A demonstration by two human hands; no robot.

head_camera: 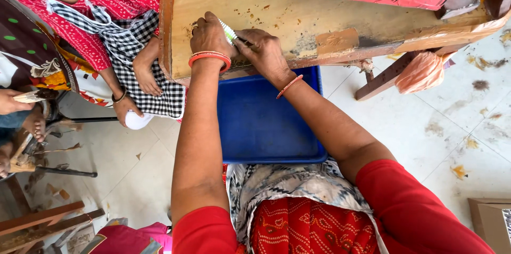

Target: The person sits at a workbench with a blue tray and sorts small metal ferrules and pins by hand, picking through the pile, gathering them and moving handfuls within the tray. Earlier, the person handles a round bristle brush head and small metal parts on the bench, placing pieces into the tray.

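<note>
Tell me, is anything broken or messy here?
Yes. The wooden table looks worn: its top is speckled with brown spots, and a lighter patch sits near the edge by the right hand. The floor has brown stains and scraps scattered about. The blue tray under the table looks fine.

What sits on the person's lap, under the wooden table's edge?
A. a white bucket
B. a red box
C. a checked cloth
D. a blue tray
D: a blue tray lies on the lap below both forearms, while the left hand and right hand work a small white-and-green object at the wooden table edge.
</note>
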